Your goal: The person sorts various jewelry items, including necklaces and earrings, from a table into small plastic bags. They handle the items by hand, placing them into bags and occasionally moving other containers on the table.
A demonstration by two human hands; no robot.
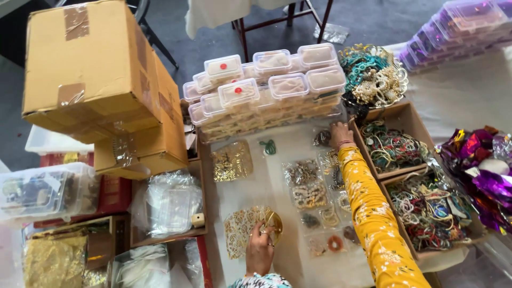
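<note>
My left hand (260,249) is low in the middle and pinches a round gold ornament (273,220). The ornament lies over the edge of a clear packet of gold filigree pieces (241,228). My right hand (340,133), in a yellow flowered sleeve, reaches far across the white sheet (277,160). It rests beside a small clear packet of dark jewellery (322,138); its fingertips are hidden. Between the hands lie several small packets of beads and bangles (309,194).
Stacked clear lidded boxes (266,88) stand at the back, with a heap of teal and pearl jewellery (373,74) to their right. Two cardboard trays of bangles (408,125) (426,210) sit on the right. Brown cartons (96,69) and plastic bins (48,189) fill the left.
</note>
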